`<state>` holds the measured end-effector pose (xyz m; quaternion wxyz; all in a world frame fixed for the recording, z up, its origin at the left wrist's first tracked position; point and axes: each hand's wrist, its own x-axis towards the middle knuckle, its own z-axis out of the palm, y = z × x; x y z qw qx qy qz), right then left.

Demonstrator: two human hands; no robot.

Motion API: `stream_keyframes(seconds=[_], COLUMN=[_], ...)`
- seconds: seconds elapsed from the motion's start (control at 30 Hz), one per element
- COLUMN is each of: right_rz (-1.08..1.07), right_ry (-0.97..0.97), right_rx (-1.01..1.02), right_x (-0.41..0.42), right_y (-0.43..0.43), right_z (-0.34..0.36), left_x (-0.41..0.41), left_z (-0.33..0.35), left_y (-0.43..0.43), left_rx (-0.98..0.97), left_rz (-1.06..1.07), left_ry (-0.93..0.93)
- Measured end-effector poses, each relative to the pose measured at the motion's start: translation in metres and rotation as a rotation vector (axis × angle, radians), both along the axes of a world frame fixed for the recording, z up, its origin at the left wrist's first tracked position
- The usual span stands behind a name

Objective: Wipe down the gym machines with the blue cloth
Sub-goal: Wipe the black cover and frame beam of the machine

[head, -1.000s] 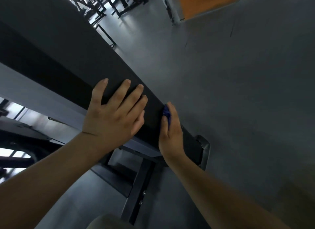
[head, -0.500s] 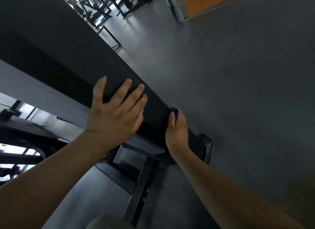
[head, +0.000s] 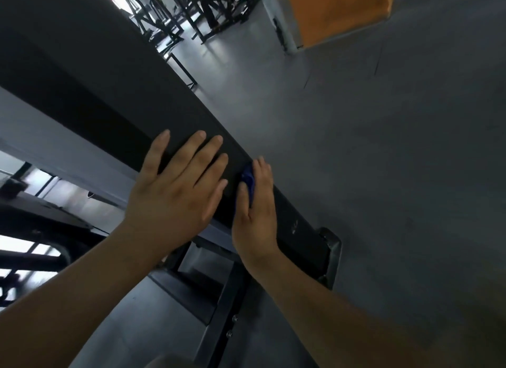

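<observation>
Blue cloth (head: 247, 180) shows as a sliver on my head view, pinched by the right hand (head: 256, 211) against the right edge of the black machine pad (head: 109, 93) (most of it hidden), while the left hand (head: 178, 192) lies flat, fingers spread, just beside it.

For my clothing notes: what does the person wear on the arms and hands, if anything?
Nothing that shows. The left hand and right hand are bare: no gloves, no rings. The left forearm and right forearm likewise: no sleeve, watch or band in view.
</observation>
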<state>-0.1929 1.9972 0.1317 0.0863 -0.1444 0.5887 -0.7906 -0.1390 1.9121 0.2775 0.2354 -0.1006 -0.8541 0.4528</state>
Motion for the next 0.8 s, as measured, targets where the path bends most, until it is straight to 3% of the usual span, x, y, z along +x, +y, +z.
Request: stream_keyframes(seconds=[0.13,0.27,0.37,0.47,0.67,0.8], right_rz=[-0.027,-0.03,0.003,-0.028,-0.024,0.031], right_ry=[0.245,0.221,0.2,0.299,0.352,0.278], right_rx=[0.001,0.048,-0.011,-0.047,0.056,-0.001], right_x=[-0.003,0.016,0.003,-0.019,0.017,-0.001], right_y=[-0.004,0.002,0.001,-0.005,0.004,0.003], right_z=[0.027,0.004,0.042,0.083,0.038,0.068], left_x=[0.005,0.005,0.003,0.002,0.004,0.005], left_z=[0.028,0.042,0.051,0.063,0.066,0.064], left_y=[-0.002,-0.001,0.001,0.002,0.004,0.006], left_rx=[-0.055,-0.075,-0.062,-0.055,-0.053,-0.047], left_rz=[0.004,-0.009,-0.014,-0.002,0.026,0.03], left_ry=[0.021,0.032,0.065,0.109,0.094,0.099])
